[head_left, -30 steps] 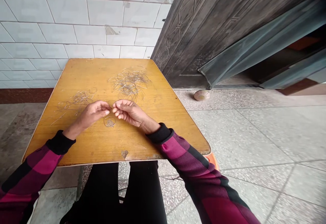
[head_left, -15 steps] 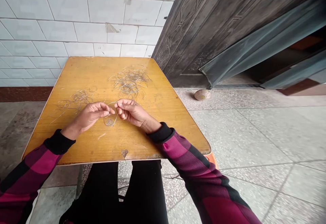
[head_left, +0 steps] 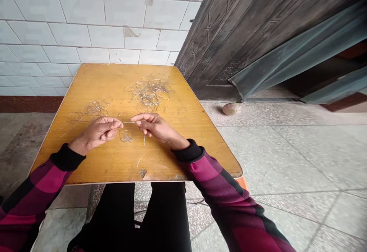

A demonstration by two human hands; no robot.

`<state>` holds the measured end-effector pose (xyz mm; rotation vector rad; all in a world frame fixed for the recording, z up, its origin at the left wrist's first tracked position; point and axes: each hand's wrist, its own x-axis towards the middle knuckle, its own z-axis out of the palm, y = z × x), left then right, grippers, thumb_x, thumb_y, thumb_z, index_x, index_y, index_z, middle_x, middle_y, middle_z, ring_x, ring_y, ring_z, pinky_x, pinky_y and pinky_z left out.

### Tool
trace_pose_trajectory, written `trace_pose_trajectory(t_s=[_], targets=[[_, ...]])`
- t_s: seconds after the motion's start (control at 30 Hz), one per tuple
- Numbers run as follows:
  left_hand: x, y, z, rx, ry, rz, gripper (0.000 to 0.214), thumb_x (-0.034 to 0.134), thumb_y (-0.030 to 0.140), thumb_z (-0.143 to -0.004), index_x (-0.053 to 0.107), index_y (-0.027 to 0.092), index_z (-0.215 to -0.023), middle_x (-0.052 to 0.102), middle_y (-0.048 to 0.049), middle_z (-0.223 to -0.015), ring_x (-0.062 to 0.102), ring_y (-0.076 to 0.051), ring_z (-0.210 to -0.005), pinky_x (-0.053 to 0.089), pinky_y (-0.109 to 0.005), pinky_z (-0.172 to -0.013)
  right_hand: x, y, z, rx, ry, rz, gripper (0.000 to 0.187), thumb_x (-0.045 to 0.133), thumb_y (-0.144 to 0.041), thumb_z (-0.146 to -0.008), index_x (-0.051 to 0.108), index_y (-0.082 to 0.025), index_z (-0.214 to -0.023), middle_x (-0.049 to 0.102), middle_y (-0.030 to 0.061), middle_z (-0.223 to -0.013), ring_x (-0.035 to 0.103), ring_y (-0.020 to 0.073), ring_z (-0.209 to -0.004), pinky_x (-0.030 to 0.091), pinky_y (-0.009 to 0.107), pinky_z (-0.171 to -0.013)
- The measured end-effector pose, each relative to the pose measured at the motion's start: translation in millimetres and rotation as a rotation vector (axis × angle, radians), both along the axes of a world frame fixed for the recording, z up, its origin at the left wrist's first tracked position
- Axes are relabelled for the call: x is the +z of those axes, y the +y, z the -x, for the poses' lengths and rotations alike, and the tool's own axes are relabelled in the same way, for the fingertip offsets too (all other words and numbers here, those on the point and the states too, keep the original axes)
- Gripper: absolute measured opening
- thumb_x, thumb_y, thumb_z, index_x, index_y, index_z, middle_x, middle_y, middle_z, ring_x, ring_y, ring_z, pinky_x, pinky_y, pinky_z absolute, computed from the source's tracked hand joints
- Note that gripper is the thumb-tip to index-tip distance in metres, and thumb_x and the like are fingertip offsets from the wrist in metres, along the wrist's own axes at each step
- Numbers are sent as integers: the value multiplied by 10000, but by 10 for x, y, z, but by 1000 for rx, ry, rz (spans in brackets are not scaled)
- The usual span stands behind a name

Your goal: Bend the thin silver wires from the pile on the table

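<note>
A thin, silvery wire (head_left: 129,122) stretches nearly straight between my two hands, above the yellow wooden table (head_left: 172,160). My left hand (head_left: 103,131) pinches it between thumb and forefinger. On the other side, my right hand (head_left: 153,126) grips it with thumb and fingers. A bent length of wire hangs below my right hand towards the table's front, and a curved piece shows below my left fingertips. Behind my left hand lies a small loose heap of wires (head_left: 96,108). A denser tangle of wires (head_left: 150,91) lies beyond my right hand.
White wall tiles (head_left: 83,34) rise behind the table. To the right are a dark carved door (head_left: 218,53) and a grey-green curtain (head_left: 272,61). A rounded stone-like object (head_left: 231,109) rests on the tiled floor by the door. Chipped patches mark the table's front edge.
My hands have moved slightly apart, and the wire between them has gone from a loop to a nearly straight line. A bent end now hangs below my right hand. The view has shifted slightly.
</note>
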<state>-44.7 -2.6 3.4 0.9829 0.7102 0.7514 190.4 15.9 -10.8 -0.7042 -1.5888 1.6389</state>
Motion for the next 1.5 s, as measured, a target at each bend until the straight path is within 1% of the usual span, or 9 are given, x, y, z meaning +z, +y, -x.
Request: trace_pose_trajectory(t_s=[0.13, 0.27, 0.47, 0.6, 0.73, 0.87, 1.0, 1.23, 1.5], targets=[[-3, 4, 53, -113, 48, 66, 185, 715, 263, -795, 709, 83, -842, 409, 74, -365, 241, -14, -308, 193, -129, -340, 19, 1, -46, 45, -138, -108, 237, 627, -316, -894, 714, -175, -1063, 506, -87, -534, 422, 28, -441, 309, 182, -438], [-19, -12, 28, -171, -60, 79, 191, 678, 236, -810, 726, 89, -921, 395, 81, -347, 207, -25, -291, 221, -137, -327, 17, 4, -57, 69, -144, -133, 269, 620, -338, -901, 709, -176, -1096, 517, -83, -551, 417, 25, -435, 302, 187, -436], [-34, -23, -28, -72, -212, 93, 185, 670, 188, -813, 735, 82, -950, 387, 92, -367, 171, -17, -312, 245, -121, -335, -78, -38, 34, -20, -97, -49, 308, 581, -318, -925, 672, -201, -1195, 568, -59, -629, 416, 26, -444, 307, 187, -438], [-66, 24, -7, 4, -272, 108, 175, 687, 180, -803, 739, 59, -918, 377, 88, -364, 221, -24, -322, 267, -115, -336, -163, -106, 156, -74, -58, 14, 345, 567, -313, -924, 643, -229, -1250, 594, -53, -659, 431, 28, -439, 337, 182, -437], [-69, 43, 5, 36, -321, 117, 152, 689, 157, -800, 739, 43, -887, 382, 83, -369, 265, -23, -322, 289, -112, -341, -221, -189, 258, -111, -13, 58, 379, 562, -322, -924, 610, -242, -1292, 613, -47, -690, 432, 24, -426, 344, 178, -428], [-31, 24, -22, 84, -358, 136, 138, 635, 116, -833, 735, 30, -876, 375, 82, -365, 284, -23, -314, 294, -110, -337, -273, -273, 354, -108, 44, 102, 441, 553, -338, -928, 542, -254, -1360, 621, -45, -723, 443, 23, -412, 348, 177, -416], [0, 11, -62, 169, -349, 181, 198, 543, 91, -891, 724, 16, -859, 383, 76, -366, 300, -23, -310, 279, -107, -322, -308, -374, 461, -91, 100, 126, 513, 529, -323, -942, 431, -279, -1444, 585, -53, -729, 451, 28, -409, 340, 175, -398], [40, 29, -55, 237, -351, 235, 263, 463, 75, -937, 700, 13, -841, 383, 77, -369, 318, -21, -307, 273, -102, -312, -307, -513, 510, -70, 10, 30, 576, 451, -282, -982, 256, -305, -1523, 539, -57, -754, 433, 21, -411, 353, 161, -395], [42, 67, 28, 235, -373, 226, 192, 513, 75, -922, 685, -2, -881, 392, 84, -393, 330, -18, -306, 294, -100, -319, -315, -564, 472, -59, -228, -176, 547, 388, -181, -972, 311, -260, -1508, 512, -60, -717, 416, 32, -407, 399, 178, -440]])
